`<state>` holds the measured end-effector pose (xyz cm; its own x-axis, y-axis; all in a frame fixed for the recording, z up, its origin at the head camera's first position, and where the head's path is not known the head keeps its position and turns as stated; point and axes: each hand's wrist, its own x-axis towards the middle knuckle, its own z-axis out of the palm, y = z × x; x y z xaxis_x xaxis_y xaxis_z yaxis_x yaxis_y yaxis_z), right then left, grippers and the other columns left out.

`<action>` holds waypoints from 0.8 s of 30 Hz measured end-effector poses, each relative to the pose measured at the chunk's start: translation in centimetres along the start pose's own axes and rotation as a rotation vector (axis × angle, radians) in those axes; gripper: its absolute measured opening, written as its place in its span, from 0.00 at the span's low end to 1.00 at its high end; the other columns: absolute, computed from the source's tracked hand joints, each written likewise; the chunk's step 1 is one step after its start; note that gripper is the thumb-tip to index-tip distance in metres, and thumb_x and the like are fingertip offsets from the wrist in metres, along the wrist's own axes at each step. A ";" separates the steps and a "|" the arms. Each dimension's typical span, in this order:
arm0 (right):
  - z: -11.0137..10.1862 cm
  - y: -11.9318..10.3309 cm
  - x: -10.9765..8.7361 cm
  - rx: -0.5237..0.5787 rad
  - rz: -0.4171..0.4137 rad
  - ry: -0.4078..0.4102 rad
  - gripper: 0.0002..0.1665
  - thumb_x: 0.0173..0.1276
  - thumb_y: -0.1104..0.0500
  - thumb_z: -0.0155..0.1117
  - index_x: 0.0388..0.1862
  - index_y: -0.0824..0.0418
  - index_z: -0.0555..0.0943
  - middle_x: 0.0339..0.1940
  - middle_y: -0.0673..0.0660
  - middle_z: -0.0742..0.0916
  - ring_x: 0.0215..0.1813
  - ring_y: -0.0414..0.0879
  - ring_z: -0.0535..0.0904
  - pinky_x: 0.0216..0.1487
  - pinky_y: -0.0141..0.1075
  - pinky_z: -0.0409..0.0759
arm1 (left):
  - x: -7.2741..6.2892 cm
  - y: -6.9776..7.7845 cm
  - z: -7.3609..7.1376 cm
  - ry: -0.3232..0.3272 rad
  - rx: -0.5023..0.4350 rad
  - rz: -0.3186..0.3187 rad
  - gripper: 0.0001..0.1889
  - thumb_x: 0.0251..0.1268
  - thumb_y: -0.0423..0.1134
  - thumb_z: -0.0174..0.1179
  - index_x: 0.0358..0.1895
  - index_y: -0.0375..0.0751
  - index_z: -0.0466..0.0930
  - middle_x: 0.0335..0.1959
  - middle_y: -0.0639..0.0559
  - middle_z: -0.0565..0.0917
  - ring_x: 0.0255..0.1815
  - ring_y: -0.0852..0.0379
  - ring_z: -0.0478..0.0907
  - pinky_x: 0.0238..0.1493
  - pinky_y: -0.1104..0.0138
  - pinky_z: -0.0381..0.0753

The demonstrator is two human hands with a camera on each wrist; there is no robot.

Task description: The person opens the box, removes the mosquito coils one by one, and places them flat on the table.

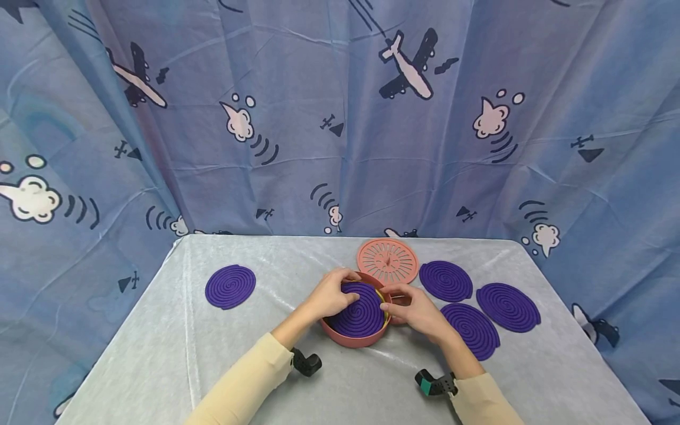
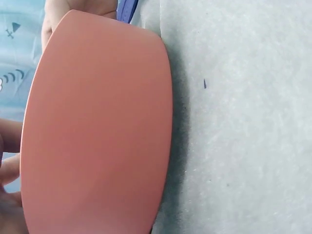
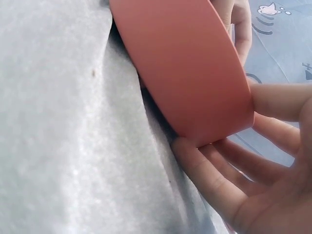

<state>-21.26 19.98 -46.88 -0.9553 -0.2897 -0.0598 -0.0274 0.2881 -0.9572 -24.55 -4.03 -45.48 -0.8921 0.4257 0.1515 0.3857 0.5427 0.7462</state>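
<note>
A purple spiral mosquito coil (image 1: 357,316) lies in the mouth of a round coral-coloured box (image 1: 353,342), with a strip of yellow (image 1: 383,298) showing along the coil's right edge. My left hand (image 1: 332,293) pinches the coil at its far left side, thumb on top and fingers by the rim. On the opposite side, my right hand (image 1: 417,310) grips the box, its thumb at the rim. The right wrist view shows the fingers (image 3: 209,175) spread along the box's side and lower edge. From the left wrist, the box wall (image 2: 97,122) fills much of the view.
Behind the box lies a slotted coral lid (image 1: 388,261) with a small knob. Three more purple coils, one of them nearest the lid (image 1: 446,280), lie to the right; another coil (image 1: 230,287) lies at the left. A patterned blue curtain (image 1: 340,118) hangs behind the white-covered table (image 1: 239,342).
</note>
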 end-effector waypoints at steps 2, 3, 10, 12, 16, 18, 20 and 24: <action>0.0 0.0 0.0 0.009 0.001 -0.005 0.28 0.69 0.57 0.72 0.64 0.67 0.77 0.61 0.66 0.81 0.59 0.59 0.79 0.45 0.43 0.86 | -0.1 0.0 -0.1 -0.015 -0.006 -0.012 0.17 0.62 0.32 0.68 0.55 0.39 0.82 0.54 0.45 0.84 0.56 0.48 0.79 0.60 0.53 0.76; 0.0 0.1 0.0 0.014 0.002 -0.007 0.29 0.69 0.57 0.72 0.64 0.67 0.77 0.61 0.67 0.81 0.59 0.59 0.79 0.45 0.44 0.86 | -0.1 0.0 -0.1 -0.022 -0.014 -0.015 0.17 0.62 0.31 0.68 0.55 0.39 0.82 0.54 0.45 0.84 0.55 0.49 0.80 0.60 0.53 0.76; 0.0 0.1 0.0 0.003 -0.005 -0.005 0.28 0.68 0.57 0.72 0.64 0.67 0.78 0.61 0.66 0.81 0.60 0.59 0.79 0.46 0.43 0.86 | -0.1 -0.2 -0.1 -0.042 -0.052 -0.018 0.17 0.62 0.31 0.68 0.55 0.43 0.83 0.55 0.47 0.84 0.57 0.50 0.79 0.61 0.53 0.74; 0.0 0.1 0.0 0.006 -0.004 -0.007 0.28 0.68 0.57 0.72 0.64 0.67 0.78 0.61 0.66 0.81 0.59 0.59 0.79 0.46 0.43 0.86 | -0.1 -0.3 0.0 -0.043 -0.054 -0.008 0.18 0.62 0.31 0.69 0.55 0.43 0.82 0.56 0.48 0.84 0.58 0.51 0.78 0.62 0.53 0.74; 0.0 0.1 0.0 0.023 -0.002 -0.012 0.28 0.69 0.58 0.72 0.64 0.67 0.78 0.60 0.66 0.81 0.58 0.57 0.80 0.45 0.43 0.86 | -0.1 -0.3 0.0 -0.044 -0.076 0.012 0.20 0.61 0.29 0.68 0.56 0.44 0.82 0.57 0.49 0.84 0.59 0.52 0.78 0.63 0.54 0.73; 0.0 0.1 0.0 0.029 -0.002 -0.014 0.28 0.69 0.58 0.71 0.64 0.67 0.78 0.60 0.66 0.82 0.57 0.56 0.81 0.45 0.44 0.86 | -0.1 -0.3 -0.2 -0.044 -0.100 0.014 0.20 0.62 0.28 0.67 0.57 0.44 0.82 0.57 0.50 0.84 0.59 0.52 0.78 0.63 0.54 0.73; 0.0 0.1 0.0 0.029 -0.004 -0.018 0.28 0.69 0.58 0.71 0.64 0.67 0.77 0.60 0.66 0.82 0.57 0.56 0.81 0.45 0.44 0.86 | -0.2 -0.2 -0.5 -0.040 -0.118 0.011 0.20 0.63 0.27 0.66 0.58 0.44 0.82 0.57 0.49 0.83 0.59 0.52 0.78 0.63 0.53 0.73; 0.0 0.1 -0.1 0.023 -0.004 -0.020 0.28 0.69 0.57 0.71 0.65 0.67 0.77 0.61 0.66 0.81 0.58 0.57 0.80 0.45 0.45 0.86 | -0.2 0.0 -1.3 -0.013 -0.112 0.018 0.20 0.65 0.28 0.65 0.59 0.41 0.80 0.58 0.46 0.83 0.60 0.49 0.78 0.64 0.51 0.73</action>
<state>-21.21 20.05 -46.94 -0.9490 -0.3092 -0.0610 -0.0246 0.2656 -0.9638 -24.66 -5.02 -44.67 -0.8818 0.4443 0.1582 0.3725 0.4505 0.8114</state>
